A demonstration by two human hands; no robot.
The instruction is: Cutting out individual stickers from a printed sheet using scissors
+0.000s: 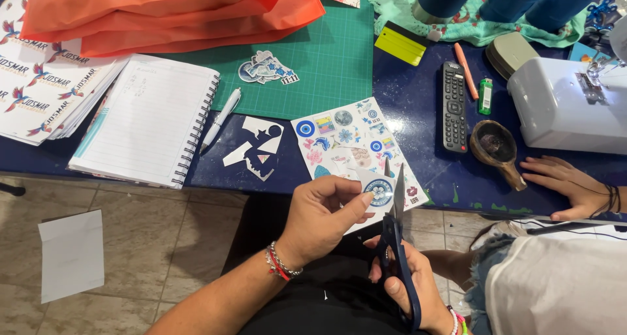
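My left hand point(323, 214) pinches a small white paper piece with a round blue sticker point(379, 191) printed on it. My right hand point(408, 276) grips dark blue scissors point(396, 243), whose blades point up along the right side of that sticker. Just behind lies a sticker sheet point(349, 145) with several small colourful designs, overhanging the front edge of the dark blue table point(418, 103). White paper offcuts point(256, 147) lie to its left.
An open spiral notebook point(147, 119), a white pen point(221, 118), a green cutting mat point(326, 61) with cut stickers, orange bags point(163, 12), a remote point(453, 106), a wooden bowl point(495, 145) and a white sewing machine point(562, 103) lie around. Another person's hand point(568, 186) rests at right.
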